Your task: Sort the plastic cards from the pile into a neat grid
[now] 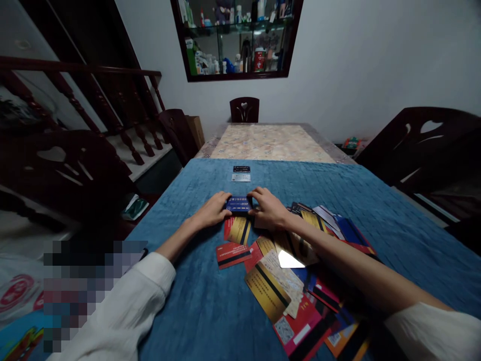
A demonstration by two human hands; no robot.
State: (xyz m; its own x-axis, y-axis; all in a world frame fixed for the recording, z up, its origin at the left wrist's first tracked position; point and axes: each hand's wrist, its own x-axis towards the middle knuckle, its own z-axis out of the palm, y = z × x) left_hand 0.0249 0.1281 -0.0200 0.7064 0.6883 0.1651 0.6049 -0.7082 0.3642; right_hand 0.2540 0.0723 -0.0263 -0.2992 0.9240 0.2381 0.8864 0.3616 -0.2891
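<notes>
A dark blue card [239, 204] lies on the blue cloth [210, 301] between my two hands. My left hand [211, 210] pinches its left edge with curled fingers. My right hand [267, 208] grips its right edge the same way. Just below it lie a red-and-gold card [237, 230] and a red card [232, 253]. A loose heap of several cards [293, 281], gold, red and blue, spreads under my right forearm toward the near edge. Farther up the cloth sit a black card [241, 169] and a pale card [241, 177], one just behind the other.
The blue cloth covers the near half of a long table; its patterned top [268, 143] shows beyond. Dark wooden chairs stand at the far end [244, 109], at the left [63, 170] and at the right [424, 145]. A wall cabinet [236, 37] holds bottles.
</notes>
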